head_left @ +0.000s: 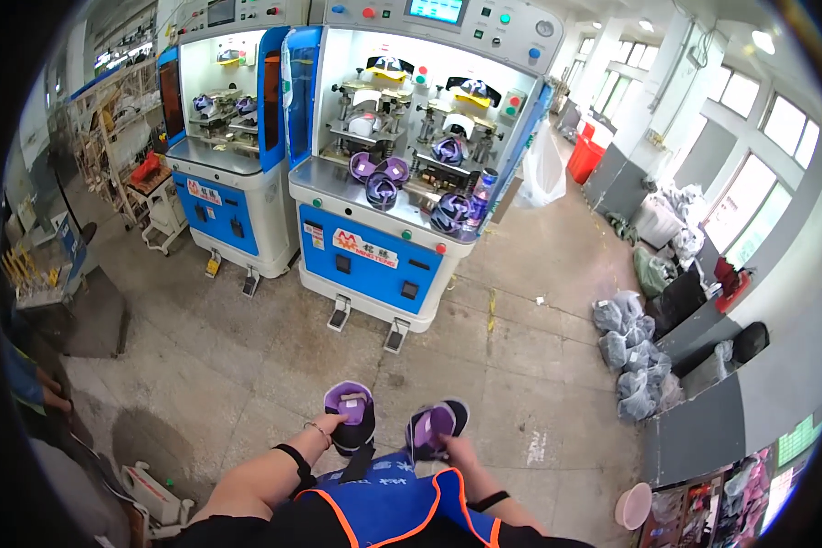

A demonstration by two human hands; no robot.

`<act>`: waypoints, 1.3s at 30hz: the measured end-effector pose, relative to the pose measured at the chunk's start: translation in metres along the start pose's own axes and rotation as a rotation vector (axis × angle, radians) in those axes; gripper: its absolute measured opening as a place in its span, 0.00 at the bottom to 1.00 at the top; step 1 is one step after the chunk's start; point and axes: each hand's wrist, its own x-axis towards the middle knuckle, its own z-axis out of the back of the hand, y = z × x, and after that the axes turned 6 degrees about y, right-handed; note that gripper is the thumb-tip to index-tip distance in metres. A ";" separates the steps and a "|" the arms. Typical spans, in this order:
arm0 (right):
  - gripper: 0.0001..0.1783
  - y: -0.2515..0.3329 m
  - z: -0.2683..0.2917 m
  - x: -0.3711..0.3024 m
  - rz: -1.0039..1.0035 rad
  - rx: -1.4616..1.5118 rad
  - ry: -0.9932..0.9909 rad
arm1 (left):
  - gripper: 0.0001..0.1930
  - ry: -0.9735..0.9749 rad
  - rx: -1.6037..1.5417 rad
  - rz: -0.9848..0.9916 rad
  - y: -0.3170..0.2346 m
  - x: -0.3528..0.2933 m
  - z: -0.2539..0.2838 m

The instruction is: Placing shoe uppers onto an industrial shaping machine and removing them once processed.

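Observation:
In my left hand (332, 424) I grip a black shoe upper (350, 402) with a purple lining, its opening turned up and my fingers at its edge. My right hand (457, 447) holds another purple and black shoe upper (432, 426), tilted to the side. Both uppers are apart from each other, low in front of my blue apron (374, 498) with orange trim. Further ahead, several similar purple uppers (381, 189) lie on the metal ledge of a blue and white machine (365, 265). How my fingertips sit inside the uppers is partly hidden.
A second blue and white machine (217, 205) stands to the left. Foot pedals (395, 336) stick out onto the floor. Grey bagged bundles (628, 352) line the right wall, near a pink basin (634, 505). A bottle (481, 194) stands on the ledge. Another person's arm (53, 391) shows at far left.

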 end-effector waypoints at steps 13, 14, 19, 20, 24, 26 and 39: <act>0.17 0.339 -0.199 0.256 0.116 0.069 0.233 | 0.20 -0.096 -0.368 -0.422 -0.303 0.130 0.006; 0.21 0.364 -0.201 0.286 0.158 0.070 0.218 | 0.20 -0.108 -0.330 -0.490 -0.338 0.137 -0.008; 0.30 0.474 -0.248 0.362 0.262 0.086 0.194 | 0.21 -0.236 -0.147 -0.642 -0.490 0.175 -0.045; 0.34 0.487 -0.254 0.376 0.329 0.101 0.180 | 0.21 -0.254 -0.095 -0.673 -0.519 0.185 -0.058; 0.50 0.506 -0.275 0.421 0.360 0.081 0.043 | 0.31 -0.054 0.092 -0.719 -0.609 0.233 -0.101; 0.50 0.499 -0.289 0.435 0.326 -0.025 0.052 | 0.40 -0.074 0.144 -0.697 -0.630 0.265 -0.105; 0.33 0.459 -0.285 0.471 0.469 -0.200 -0.366 | 0.44 0.102 0.905 -0.702 -0.685 0.412 -0.085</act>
